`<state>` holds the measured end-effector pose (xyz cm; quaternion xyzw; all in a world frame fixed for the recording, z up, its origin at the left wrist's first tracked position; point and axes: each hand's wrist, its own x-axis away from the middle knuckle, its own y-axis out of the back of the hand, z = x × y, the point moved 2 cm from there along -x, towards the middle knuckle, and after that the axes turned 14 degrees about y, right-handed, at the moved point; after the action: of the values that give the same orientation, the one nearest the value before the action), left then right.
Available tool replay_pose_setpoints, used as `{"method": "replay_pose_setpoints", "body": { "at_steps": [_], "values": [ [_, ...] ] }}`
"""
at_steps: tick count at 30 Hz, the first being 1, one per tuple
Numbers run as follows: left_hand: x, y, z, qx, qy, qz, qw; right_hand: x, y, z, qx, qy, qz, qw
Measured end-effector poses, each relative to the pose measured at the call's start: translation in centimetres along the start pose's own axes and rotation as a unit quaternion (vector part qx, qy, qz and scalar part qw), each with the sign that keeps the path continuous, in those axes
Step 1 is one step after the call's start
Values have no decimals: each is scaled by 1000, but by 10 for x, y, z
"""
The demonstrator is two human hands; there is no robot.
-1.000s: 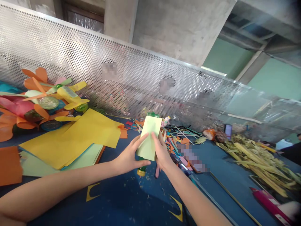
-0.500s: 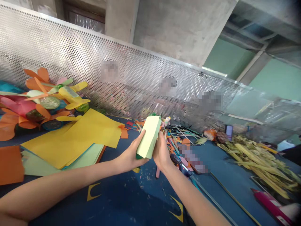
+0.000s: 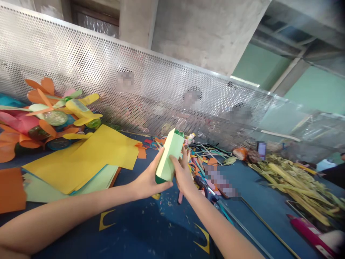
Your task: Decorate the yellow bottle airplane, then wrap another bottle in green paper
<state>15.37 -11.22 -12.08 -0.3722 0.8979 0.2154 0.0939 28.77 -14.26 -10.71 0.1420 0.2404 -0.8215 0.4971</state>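
Observation:
A pale green sheet of paper (image 3: 170, 158) is bent around a green plastic bottle (image 3: 179, 133), whose green ends show at the top and at the lower left. It is tilted above the table, and a crease runs lengthwise along the paper. My left hand (image 3: 151, 175) grips the wrapped bottle from the left and below, its thumb near the lower end. On the other side my right hand (image 3: 183, 172) closes on it, with one digit pressed flat against the paper. The farther fingers are hidden behind the bottle.
Yellow paper sheets (image 3: 107, 147) and orange paper (image 3: 12, 190) lie left, below paper-and-bottle flowers (image 3: 51, 118). Scraps and a dark tool (image 3: 207, 190) are right of my hands, with dried husks (image 3: 291, 183) and a magenta object (image 3: 309, 233) farther right. A perforated metal screen (image 3: 151, 82) stands behind.
My right hand has shifted onto the paper's front face, pressing it down. The wrapped bottle has turned slightly, showing a crease and more of the green bottle at its top.

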Motion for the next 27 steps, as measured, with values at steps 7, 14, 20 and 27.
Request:
{"method": "replay_pose_setpoints", "body": {
  "at_steps": [7, 14, 20, 27],
  "values": [
    [2, -1, 0, -2, 52, -37, 998, 2, -1, 2, 22, 51, 12, 998],
    [3, -4, 0, -18, 48, -35, 998, 0, 0, 2, 3, 35, 7, 999],
    [5, -4, 7, -40, 31, -25, 998, -1, -1, 6, 7, 37, 23, 999],
    [3, -6, 9, -54, 11, -12, 998, -1, -2, 12, 18, 9, 28, 999]
  ]
}}
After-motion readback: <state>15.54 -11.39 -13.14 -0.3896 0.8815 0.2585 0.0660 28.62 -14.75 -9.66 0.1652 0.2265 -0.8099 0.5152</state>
